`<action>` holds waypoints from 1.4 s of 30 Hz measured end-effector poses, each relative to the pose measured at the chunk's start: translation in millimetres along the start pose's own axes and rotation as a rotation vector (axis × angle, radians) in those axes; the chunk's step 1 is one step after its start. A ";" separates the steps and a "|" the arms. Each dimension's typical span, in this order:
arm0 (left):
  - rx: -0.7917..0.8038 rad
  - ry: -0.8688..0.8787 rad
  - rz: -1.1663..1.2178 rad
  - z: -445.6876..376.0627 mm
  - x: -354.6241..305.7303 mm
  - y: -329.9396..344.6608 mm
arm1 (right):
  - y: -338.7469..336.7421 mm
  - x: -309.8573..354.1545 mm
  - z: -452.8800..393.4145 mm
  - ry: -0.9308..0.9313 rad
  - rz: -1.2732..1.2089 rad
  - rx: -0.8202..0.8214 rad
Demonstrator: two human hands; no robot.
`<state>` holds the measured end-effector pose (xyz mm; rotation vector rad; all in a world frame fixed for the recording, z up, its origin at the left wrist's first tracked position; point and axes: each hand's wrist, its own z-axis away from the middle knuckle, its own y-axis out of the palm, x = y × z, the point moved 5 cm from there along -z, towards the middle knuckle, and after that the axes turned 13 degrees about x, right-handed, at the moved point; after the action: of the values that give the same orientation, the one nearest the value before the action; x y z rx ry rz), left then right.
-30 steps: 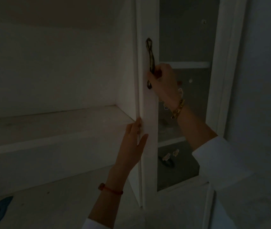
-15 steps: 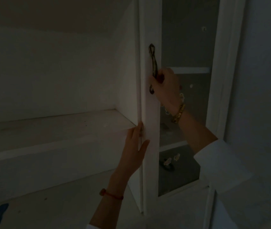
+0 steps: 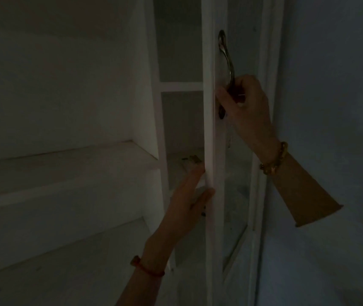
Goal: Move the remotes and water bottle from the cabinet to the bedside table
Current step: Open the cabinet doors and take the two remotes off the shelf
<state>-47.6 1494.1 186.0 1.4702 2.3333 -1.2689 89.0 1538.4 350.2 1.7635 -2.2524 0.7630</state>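
While right hand (image 3: 245, 107) grips door handle (image 3: 226, 54), left hand (image 3: 189, 195) flat on cabinet door (image 3: 209, 129) edge, no legible writing

The scene is very dim, almost dark, with a grey-blue cast on the right wall (image 3: 331, 107) and duller grey-brown on the left. No lamp shows; the faint light is soft and even, so shadows have no hard edges. The door edge (image 3: 209, 129) is the palest strip, and the handle (image 3: 226, 54) carries a weak glint. The shelves (image 3: 65, 164) on the left fade into murk towards the near corner. Inside the cabinet (image 3: 180, 120) something small lies on a shelf, too dark to tell. Detail is soft and smeared throughout; both hands look slightly blurred. Straight lines bow near the edges.
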 end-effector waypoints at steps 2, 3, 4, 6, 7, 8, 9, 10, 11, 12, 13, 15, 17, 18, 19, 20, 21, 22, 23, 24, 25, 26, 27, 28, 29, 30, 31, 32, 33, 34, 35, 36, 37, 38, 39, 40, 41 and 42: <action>0.020 0.034 0.013 -1.0 -9.7 12.6 | -15.4 3.5 9.5 0.009 0.049 0.008; 0.024 0.057 0.015 -2.1 -15.9 18.7 | -23.6 4.3 14.0 0.017 0.088 0.002; 0.027 0.087 0.008 -4.1 -23.7 24.5 | -32.6 6.7 19.1 0.012 0.141 -0.016; 0.047 0.152 -0.006 -8.7 -38.3 37.4 | -52.1 9.4 28.3 -0.027 0.244 -0.064; 0.060 0.185 -0.004 -11.7 -44.5 44.4 | -62.1 10.7 33.1 -0.045 0.283 -0.084; 0.073 0.216 0.003 -14.9 -49.9 51.3 | -72.5 11.3 37.6 -0.055 0.316 -0.101; 0.085 0.241 0.015 -18.4 -54.2 58.7 | -82.8 11.4 42.0 -0.055 0.346 -0.113; 0.096 0.265 0.029 -21.5 -58.2 65.8 | -92.5 11.3 46.5 -0.042 0.375 -0.123; 0.105 0.288 0.043 -24.8 -62.3 73.1 | -102.4 11.7 50.8 -0.029 0.406 -0.133; 0.114 0.312 0.056 -28.3 -66.4 80.4 | -112.2 12.2 55.1 -0.023 0.440 -0.141; 0.127 0.334 0.066 -31.8 -70.6 87.9 | -121.8 13.0 58.9 -0.028 0.481 -0.147; 0.154 0.370 0.075 -39.8 -78.9 102.7 | -139.8 13.7 66.0 -0.053 0.586 -0.145; 0.172 0.402 0.070 -47.9 -86.0 117.5 | -157.4 12.2 71.9 -0.075 0.706 -0.134; 0.184 0.417 0.063 -52.1 -89.2 125.4 | -166.6 10.9 74.7 -0.075 0.755 -0.137; 0.198 0.431 0.051 -56.5 -91.9 134.2 | -175.6 9.1 77.5 -0.066 0.793 -0.144; 0.214 0.442 0.033 -60.4 -94.9 142.8 | -184.3 6.8 79.9 -0.049 0.825 -0.150; 0.230 0.451 0.013 -64.5 -98.1 152.2 | -192.7 3.8 81.5 -0.030 0.856 -0.151; 0.246 0.457 -0.001 -68.7 -101.3 161.6 | -200.5 0.6 82.4 -0.014 0.894 -0.147; 0.264 0.457 -0.012 -72.8 -104.4 170.7 | -207.9 -3.1 82.4 0.002 0.938 -0.139; 0.281 0.454 -0.024 -77.1 -107.1 179.6 | -215.0 -6.9 82.2 0.019 0.981 -0.132; 0.294 0.454 -0.039 -81.4 -109.9 187.9 | -222.2 -10.8 81.9 0.038 1.017 -0.126; 0.302 0.457 -0.055 -85.8 -112.3 196.1 | -229.3 -14.9 81.5 0.057 1.046 -0.123; 0.310 0.459 -0.066 -89.8 -114.3 203.9 | -235.9 -19.0 81.5 0.074 1.072 -0.122; 0.318 0.459 -0.067 -93.7 -116.0 212.0 | -242.8 -23.5 81.8 0.091 1.096 -0.121; 0.322 0.457 -0.064 -97.3 -117.4 219.1 | -248.8 -28.1 82.3 0.108 1.119 -0.120; 0.320 0.455 -0.065 -100.8 -118.1 225.1 | -254.0 -32.6 82.4 0.123 1.136 -0.118; 0.315 0.454 -0.068 -104.4 -119.3 230.7 | -259.0 -37.2 82.1 0.135 1.150 -0.116; 0.313 0.453 -0.068 -108.2 -120.4 236.8 | -263.9 -41.4 81.7 0.143 1.160 -0.115; 0.310 0.452 -0.066 -112.2 -121.7 242.4 | -269.0 -46.0 80.6 0.149 1.166 -0.113; 0.306 0.452 -0.063 -116.5 -123.0 247.6 | -273.8 -50.4 79.4 0.155 1.170 -0.110; 0.302 0.452 -0.062 -120.3 -124.1 252.4 | -278.5 -54.9 78.4 0.162 1.173 -0.107; 0.298 0.450 -0.061 -124.1 -124.9 257.6 | -283.3 -59.5 77.3 0.168 1.179 -0.103; 0.295 0.447 -0.061 -127.8 -125.4 262.6 | -288.3 -64.2 76.3 0.171 1.188 -0.097; 0.293 0.441 -0.059 -131.8 -125.6 267.5 | -293.1 -69.1 75.3 0.175 1.196 -0.090; 0.294 0.436 -0.056 -135.6 -126.0 272.2 | -297.9 -73.2 74.0 0.179 1.200 -0.082; 0.295 0.431 -0.054 -139.5 -126.5 276.8 | -302.6 -77.3 72.6 0.182 1.202 -0.074; 0.296 0.427 -0.053 -143.0 -126.8 280.9 | -306.7 -81.3 71.1 0.187 1.201 -0.065; 0.295 0.423 -0.054 -146.1 -127.2 284.5 | -310.2 -84.8 69.7 0.193 1.198 -0.056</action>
<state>290.3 1558.7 174.3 1.9476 2.5321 -1.4934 417.6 1525.1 340.8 0.1097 -2.9727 0.9197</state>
